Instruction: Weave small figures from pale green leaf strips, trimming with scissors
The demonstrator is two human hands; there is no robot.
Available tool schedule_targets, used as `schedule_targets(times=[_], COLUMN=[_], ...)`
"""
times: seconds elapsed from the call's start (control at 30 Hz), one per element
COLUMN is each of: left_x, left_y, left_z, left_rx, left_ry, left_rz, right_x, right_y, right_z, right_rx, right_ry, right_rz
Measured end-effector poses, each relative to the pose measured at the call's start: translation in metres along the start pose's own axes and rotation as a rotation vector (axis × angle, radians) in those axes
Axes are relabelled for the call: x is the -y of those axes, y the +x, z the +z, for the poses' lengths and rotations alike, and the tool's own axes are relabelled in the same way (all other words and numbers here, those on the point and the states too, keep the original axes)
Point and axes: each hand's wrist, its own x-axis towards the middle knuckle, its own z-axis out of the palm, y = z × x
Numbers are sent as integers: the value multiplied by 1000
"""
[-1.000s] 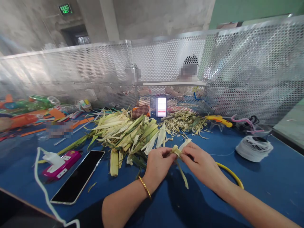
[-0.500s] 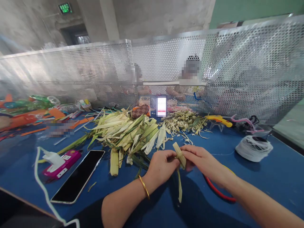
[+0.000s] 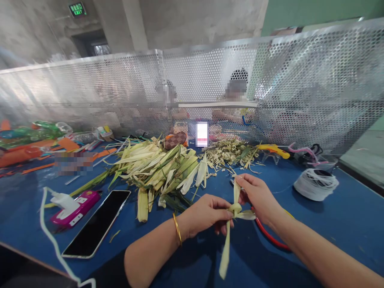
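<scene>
Some of the husk strip (image 3: pixel 225 256) hides behind the left hand (image 3: pixel 211 215).

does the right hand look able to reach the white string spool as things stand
Probably yes: nothing bulky seems to stand between the right hand and the white string spool, though that hand pinches a pale husk strip it might have to release first.

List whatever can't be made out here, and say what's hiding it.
- Head view: the husk strip's gripped part, covered by the left hand.
- Head view: what the red curved piece joins, behind the right hand and forearm.
- Head view: the white cable's near end, cut off by the bottom edge.
- Head view: the bright screen's text, blurred.
- Head view: details beyond the perforated mesh, broken up by its holes.
</scene>
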Motion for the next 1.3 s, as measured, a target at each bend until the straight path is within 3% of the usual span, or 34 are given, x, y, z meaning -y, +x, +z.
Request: schedule_targets(times=[0.27,0.4,0.47,0.63,0.7,0.87,0.93,1.03,1.07,1.1,1.17,1.3], left_x=[5,9,8,3,2,4,6,9,10,11,14,17], left_y=[-1,1,2,5,6,6,7,9,10,11,12,13], left_z=[5,6,4,-6,-8,-6,-6,-6,-7,-7,-8,-10], left_rx=[-105,-55,-91,-254,-269,-225,-238,-281,-298,-312,-330,-361], left_ry=[127,122,57,-87,-111,-162,-208,-281,-308,-338,-401,-427], left_rz=[-84,-97,-75,-50,-62,-92,-97,-93,-87,-81,-74,-68], right_x=[-7,-10,-7,12,15,8,7,13,14,15,11,-8], right_y=[-4,-1,2,7,10,18,16,0,-8,-16,-31,-43], right_z=[8,8,3,-19,-26,-32,-29,-19,-13,-7,6,24], right_rx=[2,15,110,594,638,575,409,31,22,122,450,419], right_ry=[4,-60,-132,-393,-509,-715,-888,-1121,-1156,-1180,-1268,-1611], right_rz=[-6,-112,-120,-34,-69,-192,-321,-821,-1005,-1163,-1323,-1465])
